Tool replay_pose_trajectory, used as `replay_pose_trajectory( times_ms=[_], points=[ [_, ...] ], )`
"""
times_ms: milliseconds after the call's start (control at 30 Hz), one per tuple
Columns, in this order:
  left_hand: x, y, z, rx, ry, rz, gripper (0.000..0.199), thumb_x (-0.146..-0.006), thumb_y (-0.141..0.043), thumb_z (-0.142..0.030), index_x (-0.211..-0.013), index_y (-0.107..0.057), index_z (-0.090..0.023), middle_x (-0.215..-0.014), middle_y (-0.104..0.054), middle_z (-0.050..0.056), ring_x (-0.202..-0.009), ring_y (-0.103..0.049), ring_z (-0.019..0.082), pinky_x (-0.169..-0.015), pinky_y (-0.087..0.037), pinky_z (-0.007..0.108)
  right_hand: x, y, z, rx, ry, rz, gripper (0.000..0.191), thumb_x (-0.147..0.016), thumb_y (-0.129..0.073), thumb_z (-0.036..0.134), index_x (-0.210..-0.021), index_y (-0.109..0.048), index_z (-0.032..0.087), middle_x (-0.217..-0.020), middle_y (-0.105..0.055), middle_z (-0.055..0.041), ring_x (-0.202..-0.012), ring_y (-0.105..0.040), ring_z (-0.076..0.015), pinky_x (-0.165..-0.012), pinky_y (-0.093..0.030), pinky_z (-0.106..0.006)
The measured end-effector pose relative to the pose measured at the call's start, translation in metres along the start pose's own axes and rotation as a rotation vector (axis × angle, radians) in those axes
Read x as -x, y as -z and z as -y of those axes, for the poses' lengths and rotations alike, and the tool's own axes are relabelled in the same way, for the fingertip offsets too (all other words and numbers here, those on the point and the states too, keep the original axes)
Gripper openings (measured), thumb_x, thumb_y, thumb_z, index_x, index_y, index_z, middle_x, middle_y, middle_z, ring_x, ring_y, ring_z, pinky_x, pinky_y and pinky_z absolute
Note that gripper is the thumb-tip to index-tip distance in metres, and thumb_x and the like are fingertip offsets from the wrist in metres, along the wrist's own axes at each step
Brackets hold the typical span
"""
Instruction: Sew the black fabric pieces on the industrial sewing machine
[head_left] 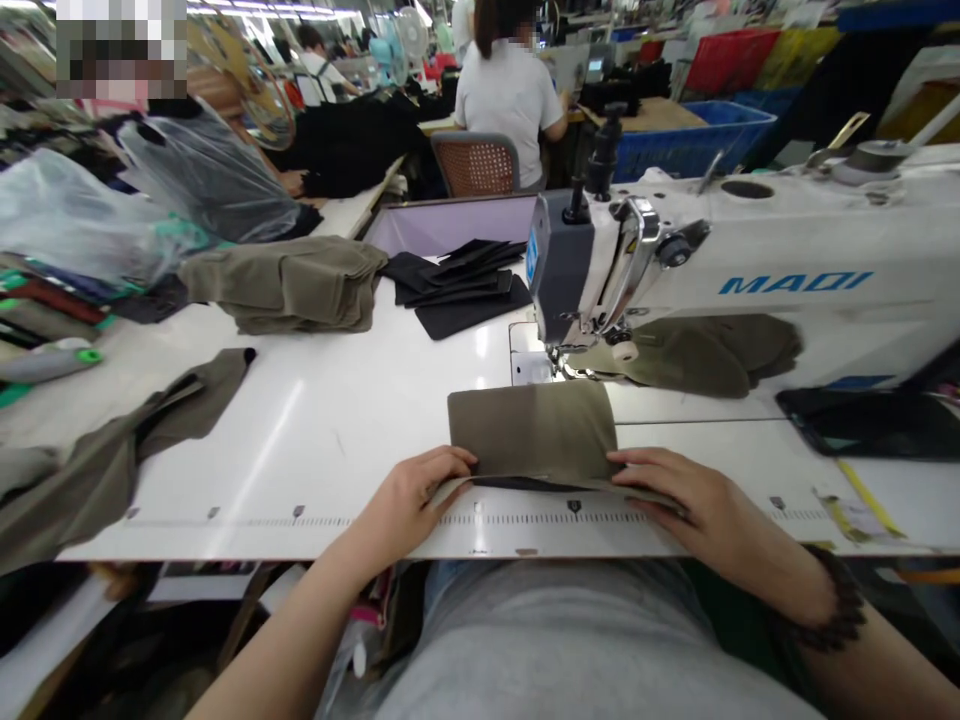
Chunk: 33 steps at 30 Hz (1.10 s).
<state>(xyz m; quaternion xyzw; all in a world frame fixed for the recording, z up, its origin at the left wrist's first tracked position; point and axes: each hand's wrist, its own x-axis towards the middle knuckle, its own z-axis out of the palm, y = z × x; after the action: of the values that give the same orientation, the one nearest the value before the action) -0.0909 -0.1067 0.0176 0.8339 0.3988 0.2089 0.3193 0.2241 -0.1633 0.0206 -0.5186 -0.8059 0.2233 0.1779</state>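
Note:
An olive fabric piece [534,428] lies on the white sewing table, in front of the sewing machine [787,270]. Its near edge is folded up, with a dark layer showing beneath. My left hand [411,500] pinches the left end of that edge between thumb and fingers. At the opposite end, my right hand [686,490] grips the edge the same way. Just beyond the fabric is the machine's needle area [559,365]; the cloth's far edge lies close to it. More olive pieces [697,355] rest under the machine arm.
Folded olive cloth [289,280] and black fabric pieces [465,285] are stacked at the back left. Another olive garment piece [180,410] trails off the table's left side. A black phone-like slab [874,422] lies at right. A person [504,100] sits beyond the table.

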Motion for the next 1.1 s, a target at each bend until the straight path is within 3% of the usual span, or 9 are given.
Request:
replay_pose_trajectory(
  times_ms=[133,300,400,500,600,667,767,933,1100],
  points=[
    [-0.004,0.002,-0.002,0.023,-0.019,-0.055,0.016,-0.085,-0.043,-0.02,-0.088,-0.058,-0.016,-0.101,-0.06,0.005,-0.091,-0.058,0.015,-0.082,-0.046,0.027,-0.021,-0.002,-0.003,-0.108,-0.054,-0.068,0.018,-0.084,-0.044,0.029,-0.088,-0.06,0.022,-0.107,-0.062,-0.0046,-0.099,-0.056,-0.0185,-0.086,-0.045,-0.033],
    [-0.02,-0.004,-0.003,-0.051,0.076,-0.241,0.014,-0.084,-0.043,-0.019,-0.089,-0.055,-0.015,-0.084,-0.061,0.003,-0.076,-0.058,0.013,-0.07,-0.047,0.025,-0.034,-0.007,-0.004,-0.072,-0.3,-0.247,0.02,-0.082,-0.046,0.037,-0.087,-0.056,0.02,-0.069,-0.065,-0.0018,-0.063,-0.061,-0.0175,-0.056,-0.047,-0.027],
    [-0.027,-0.011,0.0,-0.155,0.174,-0.308,0.012,-0.082,-0.045,-0.019,-0.074,-0.053,-0.016,-0.068,-0.057,0.0,-0.063,-0.056,0.013,-0.059,-0.046,0.024,-0.035,-0.016,0.0,-0.093,-0.416,-0.384,0.032,-0.081,-0.049,0.037,-0.106,-0.049,0.018,-0.069,-0.065,-0.0014,-0.062,-0.062,-0.0177,-0.056,-0.047,-0.027],
    [-0.029,-0.017,0.005,-0.215,0.241,-0.323,0.012,-0.081,-0.046,-0.019,-0.07,-0.052,-0.016,-0.061,-0.055,-0.002,-0.057,-0.055,0.013,-0.054,-0.044,0.023,-0.033,-0.022,0.001,-0.141,-0.424,-0.466,0.052,-0.08,-0.051,0.037,-0.125,-0.035,0.017,-0.073,-0.064,-0.0007,-0.064,-0.062,-0.0162,-0.06,-0.048,-0.026],
    [-0.028,-0.02,0.007,-0.234,0.243,-0.318,0.009,-0.082,-0.046,-0.019,-0.087,-0.054,-0.016,-0.068,-0.06,-0.001,-0.059,-0.058,0.014,-0.056,-0.047,0.025,-0.031,-0.023,-0.002,-0.126,-0.292,-0.412,0.039,-0.082,-0.05,0.034,-0.117,-0.046,0.02,-0.081,-0.064,-0.0019,-0.071,-0.062,-0.0152,-0.065,-0.048,-0.026],
    [-0.026,-0.022,0.009,-0.257,0.21,-0.343,0.026,-0.083,-0.046,-0.02,-0.109,-0.048,-0.016,-0.08,-0.063,0.002,-0.062,-0.06,0.014,-0.058,-0.05,0.025,-0.031,-0.024,-0.004,-0.08,-0.215,-0.352,0.023,-0.084,-0.047,0.031,-0.101,-0.056,0.021,-0.086,-0.064,-0.0028,-0.076,-0.061,-0.0155,-0.069,-0.048,-0.027],
    [-0.023,-0.023,0.012,-0.29,0.118,-0.39,0.044,-0.085,-0.045,-0.02,-0.128,-0.033,-0.017,-0.092,-0.062,0.005,-0.069,-0.062,0.014,-0.061,-0.051,0.025,-0.031,-0.025,-0.003,-0.032,-0.223,-0.344,0.018,-0.084,-0.046,0.03,-0.091,-0.06,0.02,-0.086,-0.065,-0.0032,-0.077,-0.061,-0.0161,-0.069,-0.048,-0.027],
    [-0.02,-0.019,0.017,-0.23,-0.071,-0.251,0.029,-0.088,-0.039,-0.014,-0.113,-0.053,-0.019,-0.082,-0.057,0.004,-0.07,-0.058,0.012,-0.06,-0.05,0.021,-0.029,-0.029,0.0,0.015,-0.284,-0.341,0.019,-0.084,-0.048,0.032,-0.088,-0.062,0.02,-0.083,-0.065,-0.0026,-0.074,-0.061,-0.0162,-0.065,-0.048,-0.027],
    [-0.02,-0.012,0.015,-0.273,-0.076,-0.214,0.026,-0.089,-0.04,-0.018,-0.108,-0.057,-0.014,-0.074,-0.052,0.003,-0.064,-0.054,0.011,-0.056,-0.05,0.021,-0.029,-0.029,0.001,-0.004,-0.307,-0.343,0.019,-0.083,-0.049,0.032,-0.089,-0.062,0.02,-0.082,-0.066,-0.002,-0.073,-0.061,-0.0157,-0.065,-0.048,-0.027]
  ],
)
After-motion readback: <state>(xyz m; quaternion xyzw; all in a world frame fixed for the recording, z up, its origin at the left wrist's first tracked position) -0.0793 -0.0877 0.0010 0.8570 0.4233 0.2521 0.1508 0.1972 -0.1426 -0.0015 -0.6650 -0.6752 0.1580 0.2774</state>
